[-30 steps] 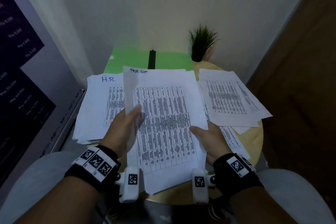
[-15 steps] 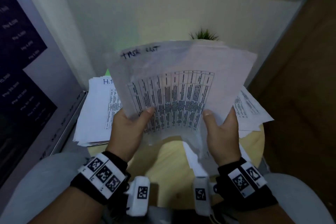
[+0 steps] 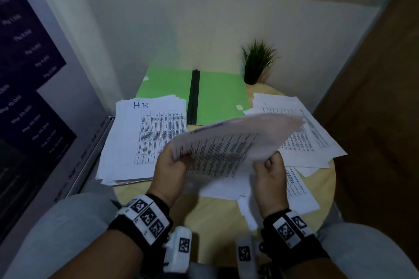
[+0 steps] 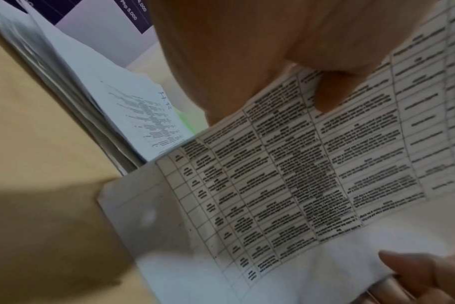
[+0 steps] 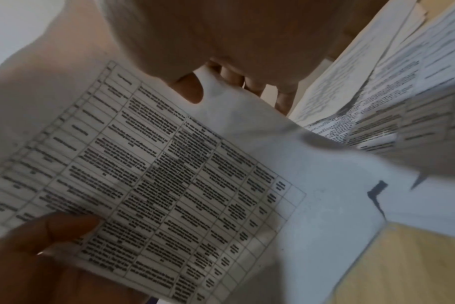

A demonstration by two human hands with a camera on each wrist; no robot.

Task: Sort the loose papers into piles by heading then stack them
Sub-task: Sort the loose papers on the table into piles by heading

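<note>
Both hands hold a bundle of printed table sheets (image 3: 229,147) above the round wooden table (image 3: 215,217). My left hand (image 3: 172,165) pinches its left edge, thumb on top (image 4: 330,92). My right hand (image 3: 268,170) pinches its right edge, thumb on top (image 5: 190,88). The bundle (image 5: 169,185) tilts forward and is blurred; its heading cannot be read. A pile headed "H.R." (image 3: 145,140) lies at the left. A looser pile of sheets (image 3: 303,133) lies at the right, partly under the bundle.
An open green folder (image 3: 215,95) with a black spine lies at the back of the table. A small potted plant (image 3: 256,63) stands at the back right by the wall. A dark price poster (image 3: 25,97) hangs at the left. My knees flank the table's near edge.
The bundle lay on the table, was lifted upright in both hands, and now tips forward and down to the right, showing the green folder and plant behind it.
</note>
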